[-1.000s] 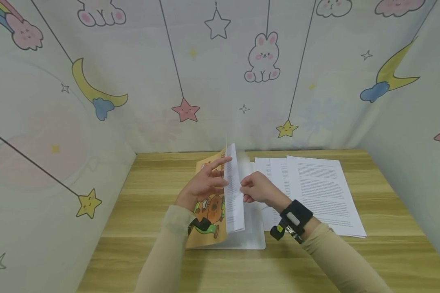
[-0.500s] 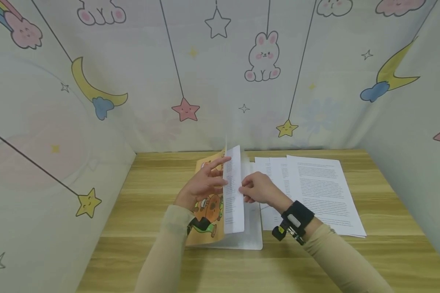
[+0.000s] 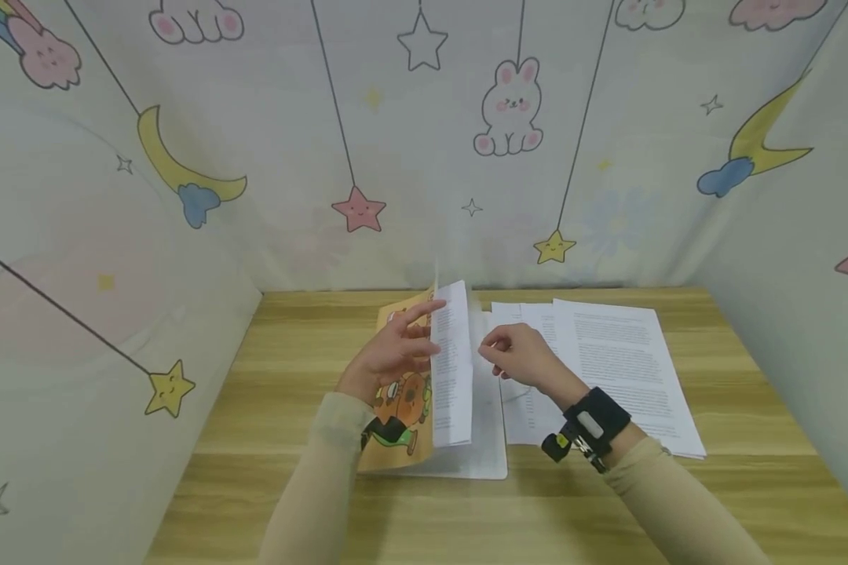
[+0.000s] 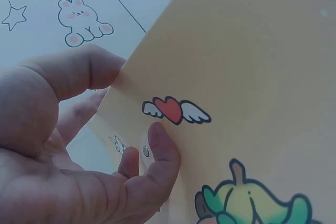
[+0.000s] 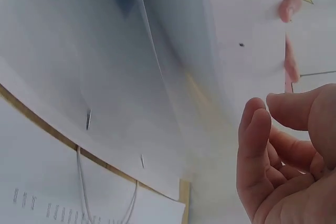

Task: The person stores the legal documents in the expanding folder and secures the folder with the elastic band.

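An orange cartoon-covered folder (image 3: 413, 400) stands partly open on the table, its cover raised. My left hand (image 3: 392, 353) grips the raised cover, with fingers wrapped over its edge onto the printed sheets (image 3: 452, 377) standing upright inside. In the left wrist view, the cover (image 4: 252, 66) shows a winged heart between my fingers. My right hand (image 3: 526, 357) hovers just right of those sheets, apart from them. Its fingers are loosely curled, the thumb close to the index fingertip (image 5: 258, 124), and nothing shows between them. Translucent inner pages (image 5: 105, 66) fill much of the right wrist view.
More printed sheets (image 3: 615, 369) lie overlapping on the wooden table (image 3: 735, 392) to the right. A thin pale cord (image 5: 82, 187) loops from the folder's back cover over them. A cartoon-printed cloth wall (image 3: 410, 157) closes off the back and sides.
My right hand has let go of the edge of the upright sheets and moved a little to the right and up. My left hand keeps its hold with barely any movement.
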### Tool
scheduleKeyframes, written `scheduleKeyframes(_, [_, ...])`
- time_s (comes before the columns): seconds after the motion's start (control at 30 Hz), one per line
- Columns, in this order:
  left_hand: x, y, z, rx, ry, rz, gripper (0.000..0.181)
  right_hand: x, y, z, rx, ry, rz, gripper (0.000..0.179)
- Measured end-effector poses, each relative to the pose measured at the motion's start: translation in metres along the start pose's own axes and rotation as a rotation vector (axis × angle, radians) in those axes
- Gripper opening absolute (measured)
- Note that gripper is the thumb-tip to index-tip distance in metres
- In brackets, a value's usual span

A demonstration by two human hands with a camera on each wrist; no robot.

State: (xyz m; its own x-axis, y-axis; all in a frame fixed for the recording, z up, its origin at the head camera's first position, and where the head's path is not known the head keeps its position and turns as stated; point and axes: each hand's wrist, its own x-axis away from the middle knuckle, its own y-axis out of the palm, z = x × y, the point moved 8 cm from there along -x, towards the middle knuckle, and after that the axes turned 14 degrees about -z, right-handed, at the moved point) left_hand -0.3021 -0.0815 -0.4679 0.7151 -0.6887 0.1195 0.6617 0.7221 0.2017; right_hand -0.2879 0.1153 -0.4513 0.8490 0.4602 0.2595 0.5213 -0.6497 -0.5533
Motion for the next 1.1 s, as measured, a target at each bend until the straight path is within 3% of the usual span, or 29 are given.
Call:
scheduleKeyframes(0.13, [0.001, 0.001, -0.001, 0.015, 0.01, -0.012, 0.077, 0.006, -0.015, 0.015, 0.009, -0.013, 0.043, 0.027])
scheduleKeyframes(0.27, [-0.001, 0.002, 0.002, 0.006, 0.02, -0.023, 0.077, 0.016, -0.036, 0.034, 0.061, 0.027, 0.103, 0.03])
scheduleKeyframes(0.63, [-0.001, 0.0, 0.005, 0.008, 0.013, -0.013, 0.077, 0.044, -0.079, 0.105, 0.157, 0.239, 0.183, 0.041])
scheduleKeyframes(0.87, [-0.002, 0.0, 0.006, 0.009, 0.031, -0.008, 0.074, 0.072, -0.108, 0.146, 0.256, 0.344, 0.26, 0.055])
scheduleKeyframes(1.1, [-0.001, 0.0, 0.002, 0.013, 0.016, -0.011, 0.078, 0.101, -0.121, 0.204, 0.21, 0.545, 0.309, 0.076])
